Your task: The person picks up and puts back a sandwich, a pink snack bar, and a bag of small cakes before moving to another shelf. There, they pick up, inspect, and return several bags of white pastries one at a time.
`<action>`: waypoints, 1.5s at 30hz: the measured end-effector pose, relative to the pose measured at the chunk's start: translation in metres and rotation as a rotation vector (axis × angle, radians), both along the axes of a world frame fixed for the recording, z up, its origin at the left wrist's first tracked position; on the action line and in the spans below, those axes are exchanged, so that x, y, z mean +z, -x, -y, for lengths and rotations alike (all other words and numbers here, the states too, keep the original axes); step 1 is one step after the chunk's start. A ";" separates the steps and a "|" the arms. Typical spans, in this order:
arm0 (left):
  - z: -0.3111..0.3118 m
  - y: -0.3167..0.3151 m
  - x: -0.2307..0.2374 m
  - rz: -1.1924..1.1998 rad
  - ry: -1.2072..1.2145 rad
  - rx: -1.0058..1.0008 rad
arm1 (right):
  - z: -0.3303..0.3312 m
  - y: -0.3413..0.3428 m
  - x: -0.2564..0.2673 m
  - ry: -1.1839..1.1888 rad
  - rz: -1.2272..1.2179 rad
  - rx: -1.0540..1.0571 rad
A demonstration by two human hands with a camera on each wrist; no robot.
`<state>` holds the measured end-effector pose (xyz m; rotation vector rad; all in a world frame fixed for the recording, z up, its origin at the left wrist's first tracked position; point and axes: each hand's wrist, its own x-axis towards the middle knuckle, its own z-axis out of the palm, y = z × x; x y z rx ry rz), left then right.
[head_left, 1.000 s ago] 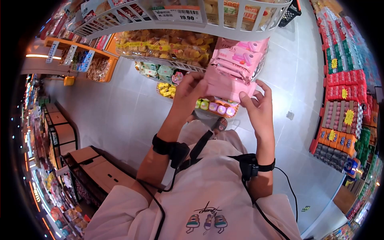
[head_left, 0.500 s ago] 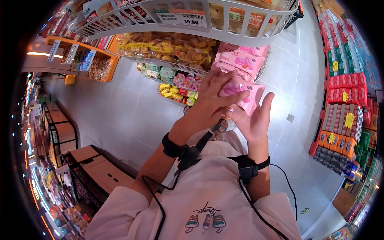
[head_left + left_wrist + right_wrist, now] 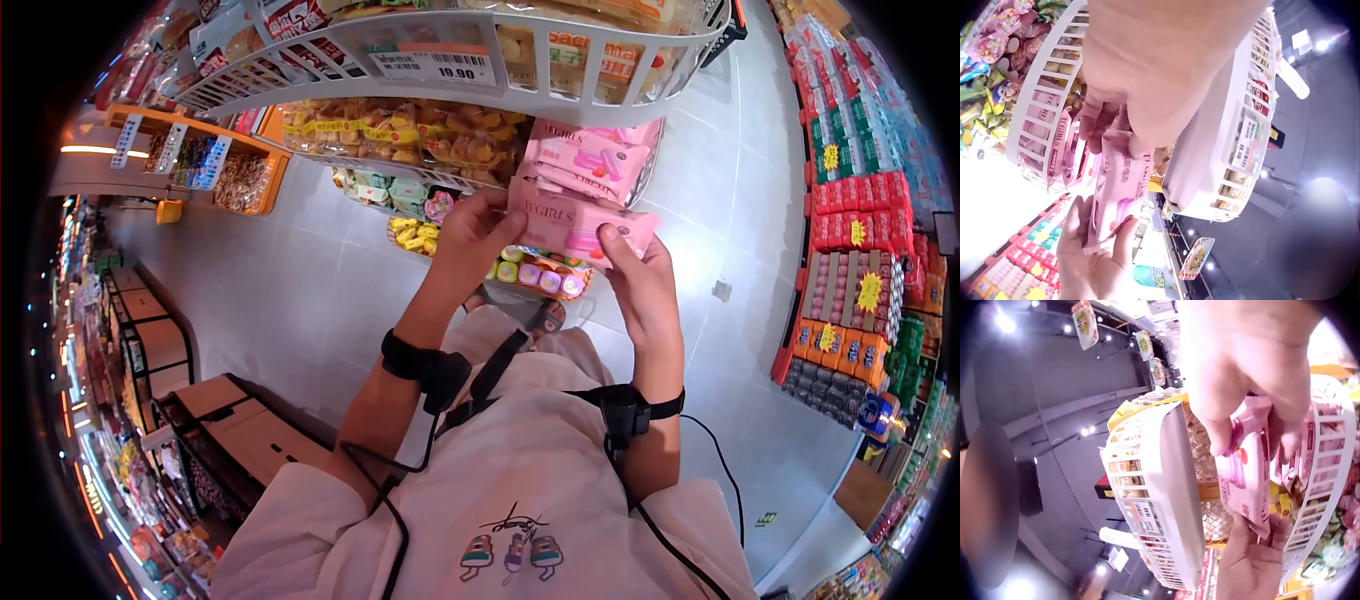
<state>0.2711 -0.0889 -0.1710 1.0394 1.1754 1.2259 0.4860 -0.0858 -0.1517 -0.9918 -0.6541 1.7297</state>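
- The pink packet [image 3: 572, 228] is now turned over: the plain side presented to the head view one second ago is replaced by the printed side, with lettering and a picture.
- The overlap of the hands, shown half a second ago, is undone; one hand is now placed at each end of the packet.
- By the left hand [image 3: 468, 238], the left end is pinched between thumb and curled fingers; the finger gap is narrow and filled by the wrapper.
- By the right hand [image 3: 642, 285], the opposite end is gripped, with the thumb laid on the printed face and the fingers set behind.
- The packet is held in the air between both hands, just in front of the similar packets [image 3: 590, 160] stacked in the lower basket [image 3: 1016, 134]. Whether contact is made with that stack cannot be determined.
- The upper basket [image 3: 600, 105], fitted with a price label [image 3: 440, 66], is positioned beyond and above; bagged baked goods [image 3: 400, 128] are stored left of the stack.
- For the work in hand, the turn is judged complete: the printed face is left mostly uncovered, and the packet is supported at both ends, so a steady hold is judged likely.
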 end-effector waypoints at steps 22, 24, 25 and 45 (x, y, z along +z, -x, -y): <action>-0.107 -0.011 -0.043 -0.177 -0.043 -0.002 | -0.104 0.024 -0.064 -0.462 0.761 -0.437; -0.113 -0.013 -0.042 -0.225 -0.145 0.010 | -0.103 0.025 -0.052 -0.305 0.599 -0.347; -0.114 -0.015 -0.039 -0.345 -0.150 0.016 | -0.102 0.027 -0.043 -0.243 0.563 -0.332; -0.126 -0.017 -0.024 -0.231 0.073 -0.204 | -0.101 0.019 -0.050 -0.419 0.453 -0.292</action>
